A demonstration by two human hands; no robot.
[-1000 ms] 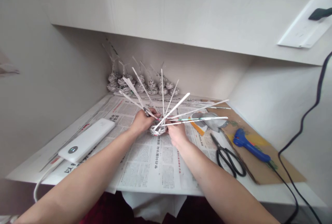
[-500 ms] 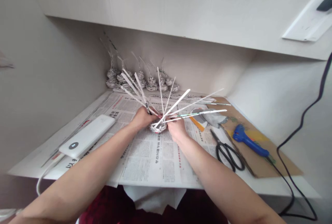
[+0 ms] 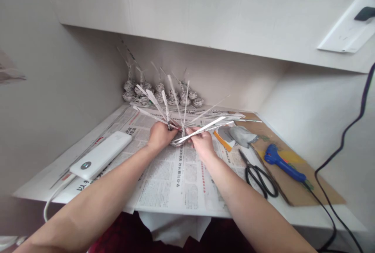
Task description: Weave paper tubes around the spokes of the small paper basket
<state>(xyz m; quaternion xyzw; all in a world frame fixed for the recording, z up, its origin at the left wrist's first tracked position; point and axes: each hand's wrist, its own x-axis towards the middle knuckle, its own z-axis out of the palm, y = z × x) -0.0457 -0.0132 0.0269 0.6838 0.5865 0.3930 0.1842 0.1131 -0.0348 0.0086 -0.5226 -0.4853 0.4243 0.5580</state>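
On the tabletop (image 3: 307, 214): newspaper (image 3: 164, 192), black scissors (image 3: 252, 166) to the right, white power bank (image 3: 102, 154) to the left.
Cardboard (image 3: 318, 194): right side, a blue glue gun (image 3: 285, 166) lying on it.
Left hand (image 3: 160, 134): closed on the woven piece's left side.
Right hand (image 3: 202, 141): fingers narrowed on its right side, tips partly hidden.
Woven piece (image 3: 175, 143): mid-newspaper, between both hands, pale strips (image 3: 209, 125) fanning outward.
Back wall: woven gourd shapes (image 3: 159, 92) in a row.
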